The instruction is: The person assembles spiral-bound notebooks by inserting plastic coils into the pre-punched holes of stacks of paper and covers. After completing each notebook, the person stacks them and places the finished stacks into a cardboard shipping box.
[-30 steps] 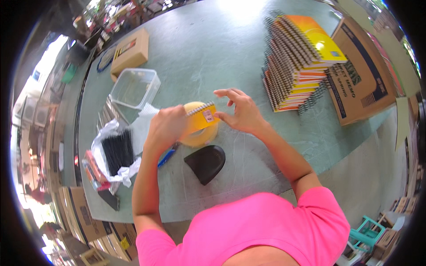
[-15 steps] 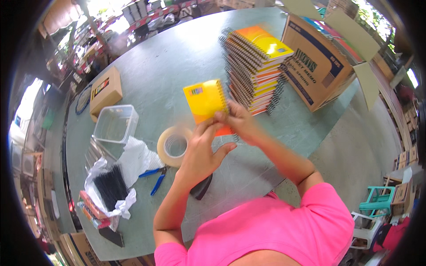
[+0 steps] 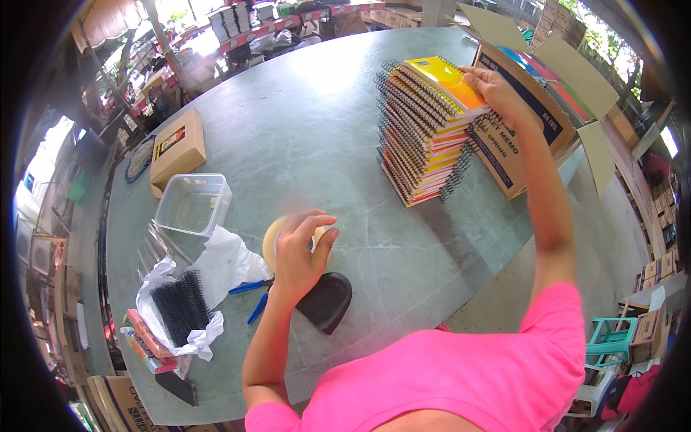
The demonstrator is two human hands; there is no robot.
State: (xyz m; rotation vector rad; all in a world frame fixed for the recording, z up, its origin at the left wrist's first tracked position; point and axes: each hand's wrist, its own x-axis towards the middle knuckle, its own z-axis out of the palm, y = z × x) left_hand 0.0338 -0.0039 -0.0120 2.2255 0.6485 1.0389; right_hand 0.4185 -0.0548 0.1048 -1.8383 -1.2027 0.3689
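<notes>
A tall stack of spiral notebooks point(image 3: 432, 144) with yellow and orange covers stands at the right of the table. My right hand point(image 3: 497, 93) is at its top, fingers closed on the edge of the uppermost spiral notebook point(image 3: 443, 75). Nothing is in my left hand point(image 3: 299, 252), which hovers with curved fingers and the thumb apart. Beneath it a roll of clear tape point(image 3: 271, 241) is partly hidden. Close to that wrist lie pliers with blue handles point(image 3: 248, 288) and a dark, rounded flat piece point(image 3: 331, 299) that I cannot identify.
An open carton point(image 3: 522, 155) with colourful contents stands behind the stack. On the left are a clear plastic tub point(image 3: 193, 204), a small cardboard box point(image 3: 178, 153), and black wire coils point(image 3: 181, 306) on crumpled white paper point(image 3: 227, 259). Stools point(image 3: 610, 342) stand beyond the table's right edge.
The yellow notebook that both hands held in front of me is now on top of the stack, carried there by my right hand. My left hand has let go and moved down and left.
</notes>
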